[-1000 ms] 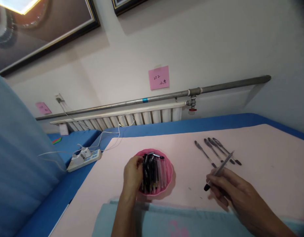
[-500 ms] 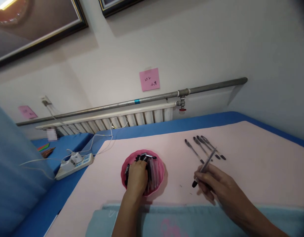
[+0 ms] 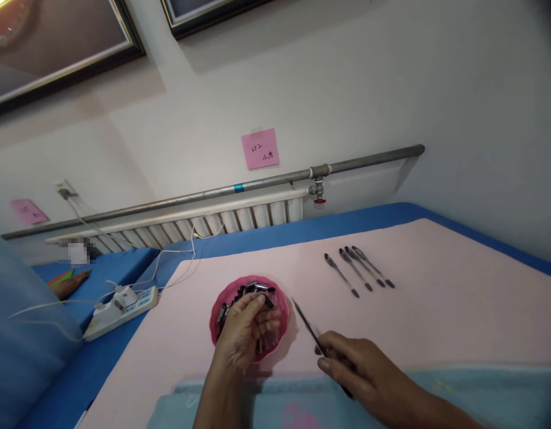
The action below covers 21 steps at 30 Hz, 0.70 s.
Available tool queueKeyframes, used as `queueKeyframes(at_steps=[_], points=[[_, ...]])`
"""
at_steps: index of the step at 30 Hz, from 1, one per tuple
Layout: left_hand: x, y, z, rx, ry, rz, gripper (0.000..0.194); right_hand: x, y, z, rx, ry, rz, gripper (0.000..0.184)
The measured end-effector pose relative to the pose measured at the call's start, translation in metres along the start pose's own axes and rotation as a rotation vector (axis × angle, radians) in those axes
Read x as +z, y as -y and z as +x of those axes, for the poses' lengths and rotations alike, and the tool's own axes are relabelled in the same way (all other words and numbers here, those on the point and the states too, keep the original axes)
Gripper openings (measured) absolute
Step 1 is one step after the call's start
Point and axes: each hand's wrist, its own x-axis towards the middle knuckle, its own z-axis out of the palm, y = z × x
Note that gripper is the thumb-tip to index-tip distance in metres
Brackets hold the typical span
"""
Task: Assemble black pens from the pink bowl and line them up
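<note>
My left hand [image 3: 246, 325] is raised over a pink bowl [image 3: 214, 342], its thumb and fingers pinching a small black pen cap [image 3: 269, 302]. Loose black caps and clear pen barrels lie in the bowl, partly hidden by that hand. To the right, my right hand [image 3: 353, 363] is closed around a slim dark pen [image 3: 307, 325] without a cap, its point tilted up and left toward the bowl. Several capped pens [image 3: 356, 268] lie side by side on the pink table cover beyond my right hand.
A light blue cloth [image 3: 266, 405] lies along the near edge of the pink cover [image 3: 168, 333]. At left are a white power strip [image 3: 123, 313] with cables and a co-worker's hand [image 3: 72, 286]. A radiator [image 3: 222, 223] and pipe run along the wall.
My left hand has lifted out of the pile with a black cap. My right hand has moved down and left, and its pen now points up-left rather than up-right.
</note>
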Motion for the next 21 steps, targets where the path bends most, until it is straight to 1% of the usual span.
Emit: queueKeyframes(at_steps=[4, 9, 12, 16, 21], points=[[0.008, 0.002, -0.003, -0.041, 0.023, -0.053, 0.028, 0.001, 0.000, 0.000, 0.009, 0.049, -0.048, 0.022], [0.011, 0.004, -0.006, -0.064, 0.023, -0.058, 0.027, 0.000, 0.001, 0.000, 0.016, 0.066, -0.038, 0.021], [0.012, 0.005, -0.008, -0.056, 0.019, -0.029, 0.028, 0.001, 0.001, -0.001, 0.029, 0.067, -0.036, 0.021], [0.017, 0.008, -0.009, -0.043, 0.055, 0.033, 0.027, 0.002, 0.000, -0.001, 0.036, 0.061, -0.036, 0.022], [0.021, 0.014, -0.009, -0.001, 0.076, 0.061, 0.028, 0.004, -0.003, 0.000, 0.039, 0.030, -0.048, 0.020]])
